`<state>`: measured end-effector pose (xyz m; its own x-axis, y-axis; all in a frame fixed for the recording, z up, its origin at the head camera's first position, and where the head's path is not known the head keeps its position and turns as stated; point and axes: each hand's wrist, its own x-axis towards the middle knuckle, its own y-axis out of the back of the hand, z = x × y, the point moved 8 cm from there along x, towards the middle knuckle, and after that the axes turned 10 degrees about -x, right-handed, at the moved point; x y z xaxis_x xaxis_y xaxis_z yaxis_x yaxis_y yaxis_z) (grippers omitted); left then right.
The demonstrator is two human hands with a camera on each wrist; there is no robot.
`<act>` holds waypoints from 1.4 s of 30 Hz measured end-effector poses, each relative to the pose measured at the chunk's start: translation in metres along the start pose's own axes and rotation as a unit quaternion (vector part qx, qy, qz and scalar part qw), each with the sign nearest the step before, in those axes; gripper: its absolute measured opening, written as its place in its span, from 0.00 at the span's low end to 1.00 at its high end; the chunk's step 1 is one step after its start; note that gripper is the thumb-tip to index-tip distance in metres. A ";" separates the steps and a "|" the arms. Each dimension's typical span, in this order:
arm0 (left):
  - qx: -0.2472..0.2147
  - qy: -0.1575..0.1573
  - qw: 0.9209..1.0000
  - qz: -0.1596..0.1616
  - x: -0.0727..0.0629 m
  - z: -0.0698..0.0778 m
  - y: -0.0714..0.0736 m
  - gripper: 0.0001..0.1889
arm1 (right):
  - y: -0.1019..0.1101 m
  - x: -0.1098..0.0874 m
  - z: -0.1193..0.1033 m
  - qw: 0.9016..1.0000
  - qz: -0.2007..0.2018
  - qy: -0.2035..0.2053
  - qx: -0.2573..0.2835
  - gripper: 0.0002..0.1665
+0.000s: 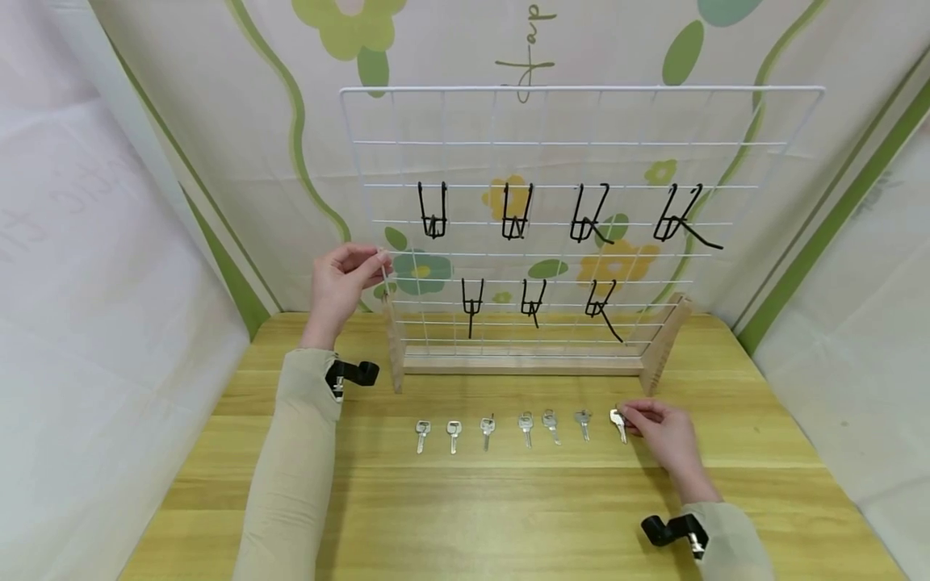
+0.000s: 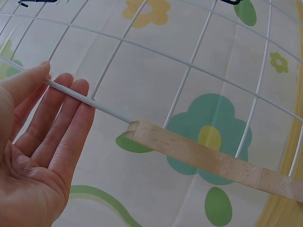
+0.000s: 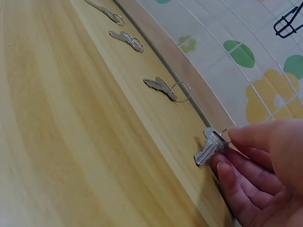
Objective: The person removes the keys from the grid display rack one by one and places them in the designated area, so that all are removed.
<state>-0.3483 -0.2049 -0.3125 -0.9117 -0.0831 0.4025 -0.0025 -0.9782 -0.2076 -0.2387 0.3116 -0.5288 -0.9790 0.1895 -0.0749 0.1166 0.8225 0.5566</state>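
At the left side of a white wire grid rack (image 1: 548,144), my left hand (image 1: 340,286) pinches the outer vertical wire (image 2: 71,92) between thumb and fingertips. My right hand (image 1: 672,444) holds a silver key (image 3: 208,149) by its small ring, at the right end of a row of keys. The key blade points down and away from the fingers. Beside it lie other silver keys, the nearest one (image 3: 161,87) with a thin ring standing out from its head. Black wire hooks (image 1: 514,222) hang on the grid in two rows, with nothing on them.
Wooden feet, one on the right (image 1: 663,343), and a low crossbar (image 1: 523,365) carry the grid at the table's back. The wood-grain table (image 1: 472,516) extends in front of the keys. A white flower-print cloth (image 1: 196,97) surrounds it at the back and sides.
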 end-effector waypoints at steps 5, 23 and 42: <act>-0.003 -0.001 1.000 0.001 0.000 0.000 -0.001 0.03 | 0.001 0.000 -0.002 1.000 0.004 0.003 -0.023 0.20; -0.002 -0.007 1.000 0.000 -0.001 0.001 -0.002 0.03 | 0.006 0.003 -0.005 0.992 0.007 0.024 -0.127 0.19; 0.007 0.000 1.000 0.004 -0.004 0.001 -0.003 0.10 | 0.015 0.004 0.000 0.995 0.005 0.002 -0.098 0.28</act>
<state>-0.3447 -0.2020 -0.3128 -0.9114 -0.0915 0.4012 0.0114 -0.9802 -0.1977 -0.2411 0.3251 -0.5204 -0.9787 0.1947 -0.0647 0.0924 0.6999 0.7082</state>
